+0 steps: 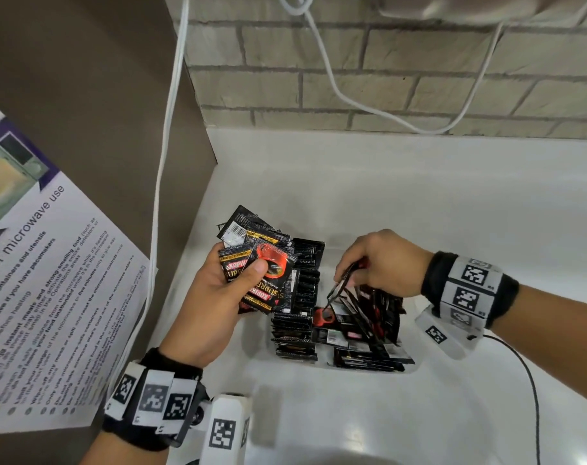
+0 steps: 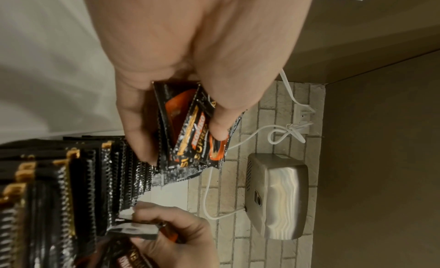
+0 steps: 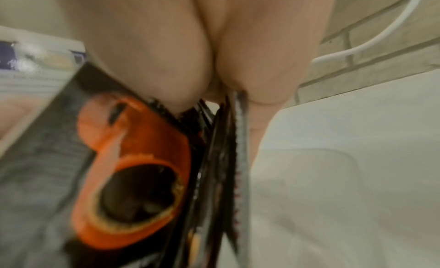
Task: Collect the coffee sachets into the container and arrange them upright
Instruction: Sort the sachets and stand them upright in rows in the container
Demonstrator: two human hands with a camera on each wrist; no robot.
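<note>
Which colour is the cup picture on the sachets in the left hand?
Orange-red on the black sachets, gripped by the left hand; clearest in the head view.

Left hand (image 1: pixel 218 297) holds fanned sachets (image 1: pixel 261 263); right hand (image 1: pixel 382 263) pinches one sachet (image 1: pixel 344 283).

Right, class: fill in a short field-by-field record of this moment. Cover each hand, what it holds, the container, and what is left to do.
left hand: grips a fanned bunch of sachets above the counter
right hand: pinches the top edge of a sachet over the container
container: clear, on the white counter; neat row of upright sachets at its left, the rest leaning or lying
remaining: place the held sachets, straighten the leaning ones
</note>
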